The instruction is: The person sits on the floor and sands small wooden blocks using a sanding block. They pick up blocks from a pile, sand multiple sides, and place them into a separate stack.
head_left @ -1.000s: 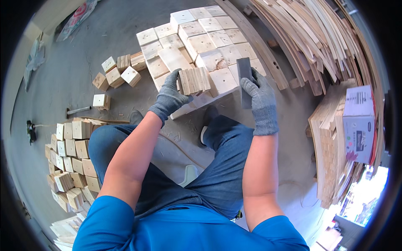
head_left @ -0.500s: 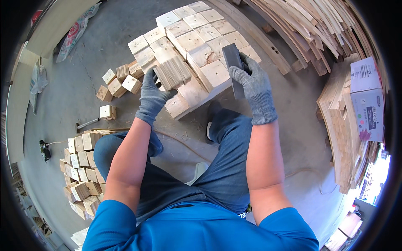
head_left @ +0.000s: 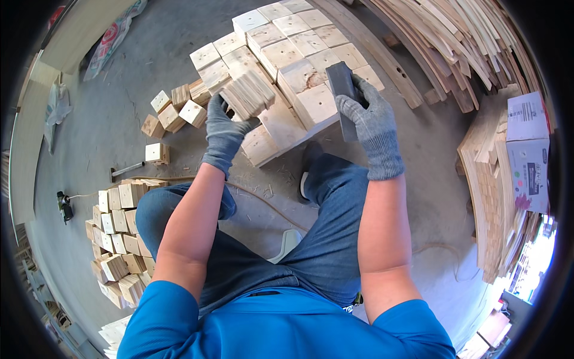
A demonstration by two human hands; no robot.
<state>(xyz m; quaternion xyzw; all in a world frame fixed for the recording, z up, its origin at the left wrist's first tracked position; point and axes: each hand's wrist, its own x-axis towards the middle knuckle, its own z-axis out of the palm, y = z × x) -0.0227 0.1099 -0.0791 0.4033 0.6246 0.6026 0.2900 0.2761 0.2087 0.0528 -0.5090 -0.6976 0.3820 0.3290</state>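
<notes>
My left hand (head_left: pixel 226 134), in a grey knit glove, is closed round a layered wooden block (head_left: pixel 247 96) whose striped side faces up. Its fingers grip the block's left edge. In my right hand (head_left: pixel 373 122), gloved the same way, is a flat dark grey rectangular block (head_left: pixel 345 99), tilted upright, with thumb and fingers on opposite sides. The two held blocks are apart. Beneath and beyond them stands a large stack of pale wooden blocks (head_left: pixel 299 75), packed in rows, many with small holes in their tops.
Loose wooden blocks (head_left: pixel 171 118) and a hammer (head_left: pixel 127 170) lie on the floor at left. A heap of blocks (head_left: pixel 122 230) sits by my left knee. Long wooden strips (head_left: pixel 439 45) are piled far right, with a carton (head_left: pixel 528 152) on curved boards nearby. A cable (head_left: pixel 263 203) crosses the floor.
The scene has shifted slightly rightward in view. The layered block is turned a little in my left hand; both hands keep their holds.
</notes>
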